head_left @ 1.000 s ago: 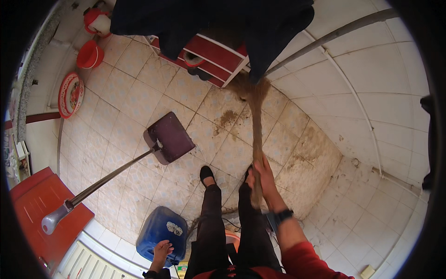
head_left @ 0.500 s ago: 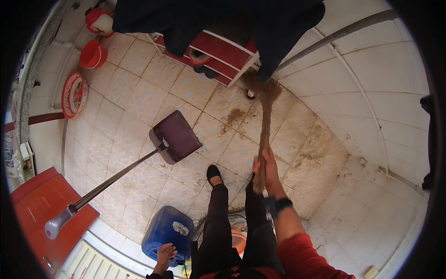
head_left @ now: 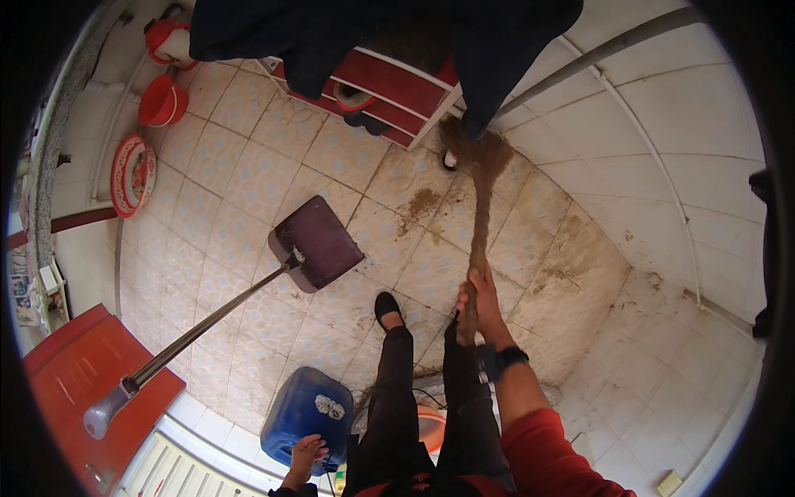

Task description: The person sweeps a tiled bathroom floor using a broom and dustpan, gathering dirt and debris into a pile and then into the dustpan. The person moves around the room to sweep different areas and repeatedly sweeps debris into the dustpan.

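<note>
My right hand (head_left: 489, 308) is wrapped round the handle of a brown straw broom (head_left: 481, 217). The broom's bristles spread on the floor beside the red-and-white cabinet, close to the right wall. A small pile of brown dirt (head_left: 421, 204) lies on the tiles left of the bristles. My left hand (head_left: 308, 454) hangs low near a blue plastic jug (head_left: 310, 407), fingers loosely apart and holding nothing visible. To the left, a dark purple long-handled dustpan (head_left: 323, 240) rests on the floor, its metal handle slanting toward the lower left.
A red-and-white cabinet (head_left: 389, 87) stands at the far side under dark hanging cloth (head_left: 273, 37). Red buckets (head_left: 163, 101) and a patterned basin (head_left: 133, 176) line the left wall. A red-orange panel (head_left: 99, 389) is at the lower left. An orange basin (head_left: 431, 427) sits behind my legs.
The broom's bristles have shifted slightly to the right, with my right hand still gripping the handle. My left hand has moved a little right and down. The dustpan stays in place.
</note>
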